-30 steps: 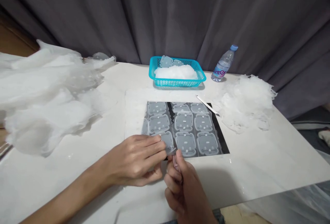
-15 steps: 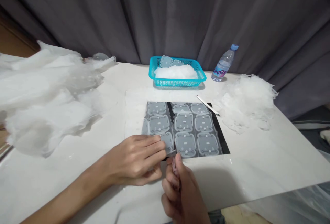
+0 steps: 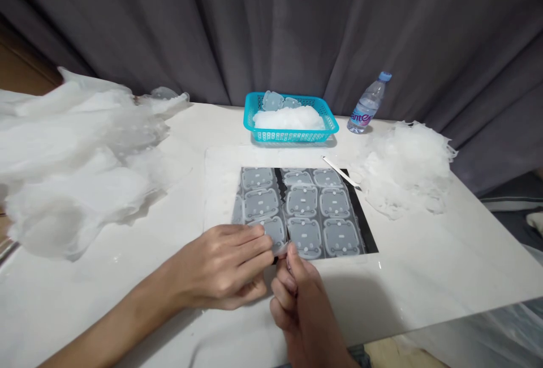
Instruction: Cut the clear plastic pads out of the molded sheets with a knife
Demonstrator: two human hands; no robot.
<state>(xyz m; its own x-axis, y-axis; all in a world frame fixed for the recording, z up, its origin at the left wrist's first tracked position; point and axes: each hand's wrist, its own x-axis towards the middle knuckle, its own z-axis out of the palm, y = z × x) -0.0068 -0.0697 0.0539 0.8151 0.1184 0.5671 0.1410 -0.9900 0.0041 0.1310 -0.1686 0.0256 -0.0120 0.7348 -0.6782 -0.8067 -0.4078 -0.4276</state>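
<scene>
A translucent plastic sheet [image 3: 304, 238] with rows of moulded rounded-square shapes lies over a black mat [image 3: 368, 238]. My left hand [image 3: 231, 263] is closed at the sheet's near left edge, its fingertips on the plastic and a corner slightly lifted. Right beside it, my right hand [image 3: 297, 294] is closed around a small pinkish tool [image 3: 290, 267], mostly hidden by the fingers. Its thumb tip meets the lifted plastic at the near edge. A jagged gap runs down the sheet beyond my hands.
A turquoise basket [image 3: 292, 135] at the back holds white fluffy material and cut pieces. A water bottle [image 3: 365, 109] stands to its right. Thin translucent scrap piles up on the left [image 3: 85, 147] and right [image 3: 409, 164]. A white pen-like tool [image 3: 339, 172] lies across the mat's far edge.
My right hand has moved slightly up to the sheet's near edge, and its thumb now touches the plastic. The pinkish tool shows less. My left hand has hardly moved.
</scene>
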